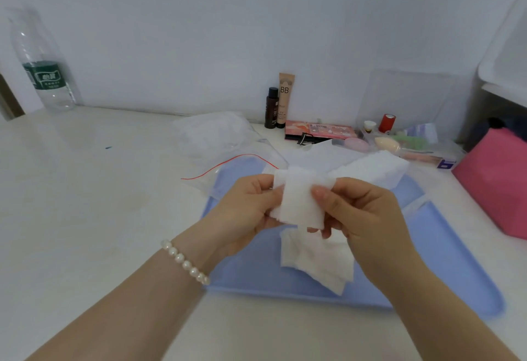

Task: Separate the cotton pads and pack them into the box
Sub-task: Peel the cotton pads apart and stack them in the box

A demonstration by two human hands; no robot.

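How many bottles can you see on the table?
2. A clear plastic water bottle with a green label stands far left by the wall. A small dark bottle stands at the back, beside the BB cream tube. More could hide in the clutter.

"BB" on the beige tube (286,98) by the wall; green bottle label (47,74) print unreadable.

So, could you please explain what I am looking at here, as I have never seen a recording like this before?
There is no machine: one camera worn on a person's head looks down at their two bare hands. The left hand and right hand pinch a stack of white cotton pads between their fingers, above a blue mat. Loose separated pads lie on the mat beneath. Behind are a block of pads, a zip bag, cosmetics and a water bottle.
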